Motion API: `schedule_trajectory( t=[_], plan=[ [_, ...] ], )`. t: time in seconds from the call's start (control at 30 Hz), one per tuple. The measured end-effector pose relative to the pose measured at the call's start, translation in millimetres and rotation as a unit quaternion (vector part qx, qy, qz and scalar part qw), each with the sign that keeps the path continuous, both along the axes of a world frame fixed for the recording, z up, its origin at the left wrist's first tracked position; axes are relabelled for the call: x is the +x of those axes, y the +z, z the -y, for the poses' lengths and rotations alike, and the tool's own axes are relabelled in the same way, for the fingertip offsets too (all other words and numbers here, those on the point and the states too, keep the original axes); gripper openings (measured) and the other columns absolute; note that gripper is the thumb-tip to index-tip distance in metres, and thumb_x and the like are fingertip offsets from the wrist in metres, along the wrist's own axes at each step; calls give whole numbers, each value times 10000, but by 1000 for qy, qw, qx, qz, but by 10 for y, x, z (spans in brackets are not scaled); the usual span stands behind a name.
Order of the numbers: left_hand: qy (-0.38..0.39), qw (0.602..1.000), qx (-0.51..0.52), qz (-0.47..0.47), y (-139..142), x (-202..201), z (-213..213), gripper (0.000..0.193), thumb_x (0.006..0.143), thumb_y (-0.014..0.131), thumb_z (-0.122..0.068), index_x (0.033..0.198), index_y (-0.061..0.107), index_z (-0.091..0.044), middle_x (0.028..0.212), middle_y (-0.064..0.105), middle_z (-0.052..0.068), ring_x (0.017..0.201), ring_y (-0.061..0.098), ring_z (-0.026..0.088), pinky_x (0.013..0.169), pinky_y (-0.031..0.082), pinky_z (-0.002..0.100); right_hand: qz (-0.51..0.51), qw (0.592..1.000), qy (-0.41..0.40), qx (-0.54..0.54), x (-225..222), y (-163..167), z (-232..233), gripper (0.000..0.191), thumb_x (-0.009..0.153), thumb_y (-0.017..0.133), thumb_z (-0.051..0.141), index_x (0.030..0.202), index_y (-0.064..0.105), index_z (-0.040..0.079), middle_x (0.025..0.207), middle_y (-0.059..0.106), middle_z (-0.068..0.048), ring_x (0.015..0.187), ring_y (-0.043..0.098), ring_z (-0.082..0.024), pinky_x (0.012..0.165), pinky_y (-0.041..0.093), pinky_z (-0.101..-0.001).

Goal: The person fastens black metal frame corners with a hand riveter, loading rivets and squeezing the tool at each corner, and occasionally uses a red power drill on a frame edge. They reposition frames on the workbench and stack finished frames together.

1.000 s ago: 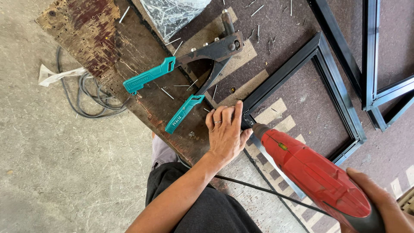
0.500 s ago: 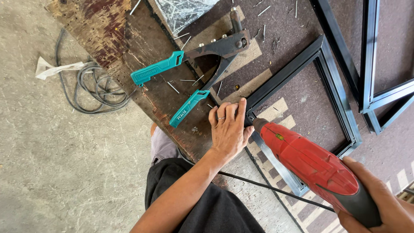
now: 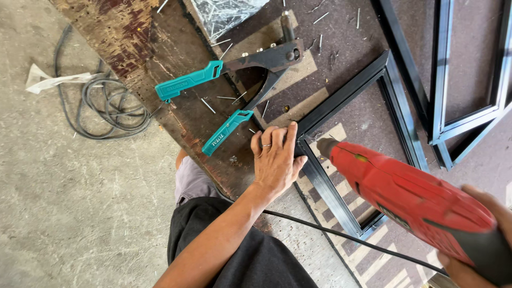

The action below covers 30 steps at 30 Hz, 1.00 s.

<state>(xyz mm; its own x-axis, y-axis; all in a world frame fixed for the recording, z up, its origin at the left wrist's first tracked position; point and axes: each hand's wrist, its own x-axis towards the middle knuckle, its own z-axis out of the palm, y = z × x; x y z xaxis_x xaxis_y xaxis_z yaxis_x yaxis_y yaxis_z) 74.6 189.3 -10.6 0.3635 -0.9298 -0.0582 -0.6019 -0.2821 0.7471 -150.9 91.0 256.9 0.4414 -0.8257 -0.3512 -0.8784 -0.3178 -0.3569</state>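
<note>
While the frame corner at centre is pressed flat by the open left hand | drill at lower right is gripped by the right hand, tip aimed at that corner | pliers are left idle above.

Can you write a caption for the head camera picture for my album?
Left hand steadies a dark metal frame while right hand aims a red drill at its corner.

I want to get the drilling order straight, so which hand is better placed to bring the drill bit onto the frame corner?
Probably the right hand: it grips the red drill, whose tip hovers beside the black frame corner. The left hand lies flat there, pressing on the frame.
</note>
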Motion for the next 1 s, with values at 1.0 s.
schedule_trajectory(
  t=[1.0],
  plan=[
    [9, 1000, -1, -9, 2, -19, 47, 927, 757, 863, -370, 1509, 430, -44, 1222, 488, 102, 1292, 398, 299, 1156, 207, 588, -94, 995, 23, 37, 586, 5, 280, 927, 628, 718, -83, 1520, 536, 85, 1115, 774, -135, 1054, 761, -196, 979, 555, -345]
  ],
)
